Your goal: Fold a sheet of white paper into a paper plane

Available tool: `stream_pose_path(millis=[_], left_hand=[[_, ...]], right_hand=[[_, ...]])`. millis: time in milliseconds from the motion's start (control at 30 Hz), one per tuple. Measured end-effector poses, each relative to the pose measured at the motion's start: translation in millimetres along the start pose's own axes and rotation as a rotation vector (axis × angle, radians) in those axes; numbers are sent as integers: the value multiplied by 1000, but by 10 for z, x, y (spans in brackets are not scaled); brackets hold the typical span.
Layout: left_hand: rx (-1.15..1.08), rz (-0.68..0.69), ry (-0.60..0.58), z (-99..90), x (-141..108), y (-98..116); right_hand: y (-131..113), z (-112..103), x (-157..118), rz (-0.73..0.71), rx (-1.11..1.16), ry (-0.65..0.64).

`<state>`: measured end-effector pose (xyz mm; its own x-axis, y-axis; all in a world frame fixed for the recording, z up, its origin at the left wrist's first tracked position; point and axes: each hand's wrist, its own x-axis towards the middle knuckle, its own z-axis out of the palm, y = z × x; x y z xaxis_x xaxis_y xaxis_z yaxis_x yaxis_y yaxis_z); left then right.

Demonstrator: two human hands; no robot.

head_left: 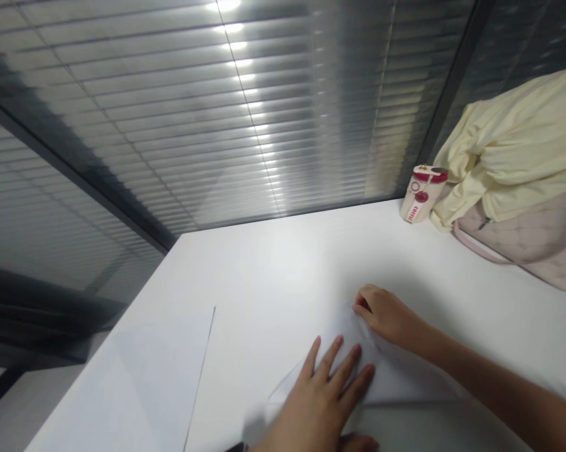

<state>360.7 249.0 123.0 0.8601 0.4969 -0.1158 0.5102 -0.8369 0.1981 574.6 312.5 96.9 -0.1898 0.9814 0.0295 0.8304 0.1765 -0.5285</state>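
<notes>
L hand [318, 402] flat w/ fingers apart, pressing folded white paper [386, 376], R hand [386, 317] curled, pinching paper's top fold, both on white table [273, 270], loose sheet [142, 383] at L, cream tumbler [421, 194] far back R

And over on the far right, slumped against the glass, there's a crumpled cream cloth garment [509, 147], draped right over a pale pink quilted handbag [523, 235], its looped strap [475, 248] trailing out onto a white table [283, 263]! Just beside that pile stands a white tumbler with a red lid and red markings [421, 194], upright and touching the cloth. Down at the left, a separate flat sheet of white paper [142, 383] runs off the table's edge. Behind it all, a glass partition [193, 125] with slatted blinds [264, 107] catches the ceiling light, split by a dark frame [76, 168]. What a corner!
</notes>
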Motion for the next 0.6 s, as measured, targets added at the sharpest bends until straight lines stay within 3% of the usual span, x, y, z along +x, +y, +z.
stream_pose_path(millis=[233, 333, 400, 467, 533, 600], left_hand=[[-16, -10, 8, 34, -4, -14], [-36, -35, 30, 27, -12, 16], [-50, -46, 25, 17, -17, 36], [-64, -45, 17, 16, -21, 47], [-74, -42, 17, 24, -25, 49], [-74, -40, 23, 37, -28, 48]], right_hand=[[-79, -37, 6, -10, -39, 16], [-169, -113, -117, -93, -116, 103], [-225, -147, -322, -262, -155, 150], [-253, -146, -610, -470, -123, 49], [-243, -112, -914, -585, -142, 19], [-204, -61, -1158, -630, -207, 96]])
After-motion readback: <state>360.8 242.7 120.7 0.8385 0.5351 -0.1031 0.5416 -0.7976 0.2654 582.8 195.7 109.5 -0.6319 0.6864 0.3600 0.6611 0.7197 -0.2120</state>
